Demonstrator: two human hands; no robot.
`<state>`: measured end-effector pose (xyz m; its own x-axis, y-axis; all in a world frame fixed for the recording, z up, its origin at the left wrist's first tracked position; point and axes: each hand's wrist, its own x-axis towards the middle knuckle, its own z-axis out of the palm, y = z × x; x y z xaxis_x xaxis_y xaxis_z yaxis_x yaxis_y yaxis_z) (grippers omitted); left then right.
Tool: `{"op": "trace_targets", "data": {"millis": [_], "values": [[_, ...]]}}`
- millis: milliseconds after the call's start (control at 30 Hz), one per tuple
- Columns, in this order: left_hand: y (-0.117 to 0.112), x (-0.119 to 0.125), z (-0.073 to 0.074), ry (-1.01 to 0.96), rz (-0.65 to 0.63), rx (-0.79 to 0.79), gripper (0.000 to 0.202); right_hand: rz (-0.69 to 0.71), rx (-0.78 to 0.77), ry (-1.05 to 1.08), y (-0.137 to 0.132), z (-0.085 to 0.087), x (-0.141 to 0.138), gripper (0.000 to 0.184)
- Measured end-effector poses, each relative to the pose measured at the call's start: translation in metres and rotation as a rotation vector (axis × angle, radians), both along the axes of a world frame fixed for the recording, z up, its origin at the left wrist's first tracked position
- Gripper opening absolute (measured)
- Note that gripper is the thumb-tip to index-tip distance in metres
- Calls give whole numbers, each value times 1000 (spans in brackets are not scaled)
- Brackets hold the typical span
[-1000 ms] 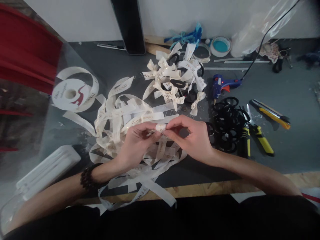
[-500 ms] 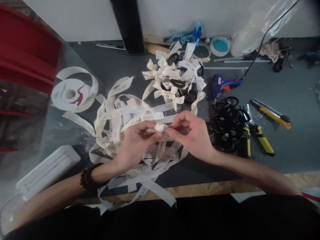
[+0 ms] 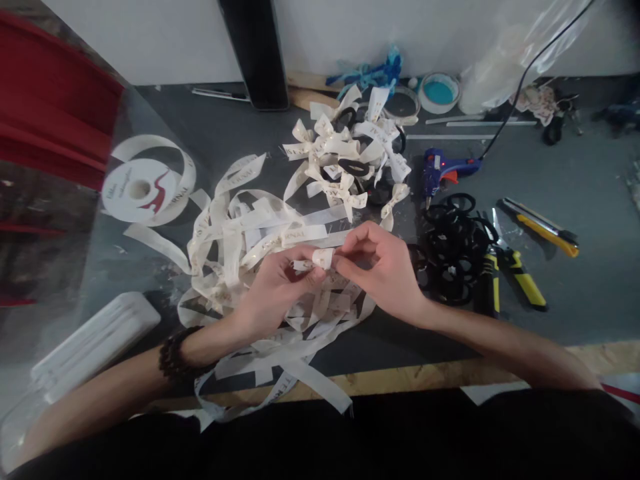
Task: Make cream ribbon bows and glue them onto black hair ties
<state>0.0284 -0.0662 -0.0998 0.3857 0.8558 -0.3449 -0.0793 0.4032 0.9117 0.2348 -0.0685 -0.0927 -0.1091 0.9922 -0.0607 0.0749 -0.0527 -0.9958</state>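
Between my two hands is a short piece of cream ribbon, bent into a small loop with print on it. My left hand pinches its left side between thumb and fingers. From the right, the fingertips of my right hand grip the loop's other side. Loose printed ribbon lies in a tangled heap under and to the left of my hands. Beyond them is a pile of finished ribbon bows, some with black hair ties. A heap of black hair ties sits right of my right hand.
A blue glue gun with a cord lies at the right, near yellow-handled pliers and a yellow utility knife. At the left are a ribbon spool and a white case. A phone leans on the wall.
The ribbon loop has turned slightly between my fingers, showing more of its printed face and an end inside my left hand. Both hands stay in nearly the same place.
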Motion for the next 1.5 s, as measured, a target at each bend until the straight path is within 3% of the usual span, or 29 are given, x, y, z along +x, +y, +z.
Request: {"op": "trace_targets", "data": {"millis": [200,267,467,700,867,933,1033,1133,1300,1433,1500], "values": [[-1,4,-3,-127,187,-64,12,10,189,-146,-1,3,0,5],[0,4,-3,-180,235,-47,13,36,253,-181,-2,5,0,8],[1,4,-4,-144,223,-15,15,24,370,-230,-2,4,-1,7],[0,6,0,-165,248,-64,15,43,327,-265,-1,7,-2,3],[-1,6,-3,-174,296,-67,17,112,164,-250,-1,10,-3,9],[-3,5,-3,-66,303,35,17,152,90,-243,-2,12,-2,11],[-3,3,1,189,254,340,12,202,-47,-202,-3,12,-3,11],[-3,2,9,315,211,572,9,232,-178,-88,-4,10,-4,13],[-1,2,12,389,197,510,22,182,-64,-203,-1,15,0,7],[0,1,8,305,155,442,20,218,2,-172,6,18,5,38],[1,1,5,278,136,414,17,215,22,-182,9,17,6,33]]}}
